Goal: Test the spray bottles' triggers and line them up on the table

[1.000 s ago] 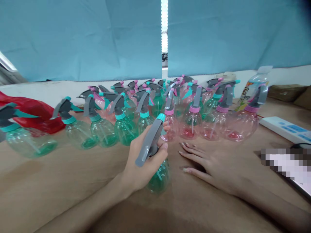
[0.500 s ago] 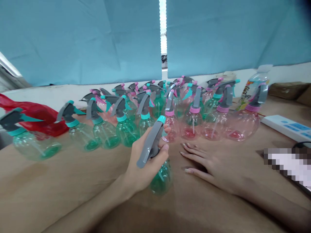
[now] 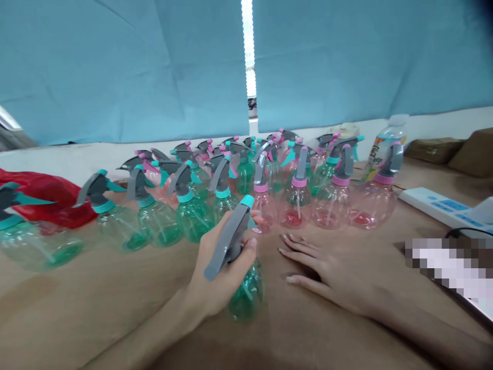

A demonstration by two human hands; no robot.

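Observation:
My left hand [image 3: 217, 275] is closed around the neck of a green spray bottle [image 3: 246, 295] with a grey trigger head and a turquoise nozzle. The bottle is upright in front of me, its collar hidden by my fingers. Flat on the table, fingers spread, lies my right hand [image 3: 323, 267], holding nothing. Just beyond both hands stand a front row of more bottles, among them a green spray bottle [image 3: 194, 218] and a pink spray bottle [image 3: 296, 205]. Several others crowd behind them.
A red plastic bag [image 3: 57, 198] lies at the left. On the right are a labelled drink bottle [image 3: 389, 146], a white power strip [image 3: 442, 205], a blurred-out flat object [image 3: 450, 272] and brown boxes [image 3: 472, 154]. A blue curtain [image 3: 115, 67] hangs behind the wooden table [image 3: 127, 303].
The whole view has shifted slightly, so everything appears a little further left and lower. My left hand keeps its grip on the green spray bottle; my right hand stays flat.

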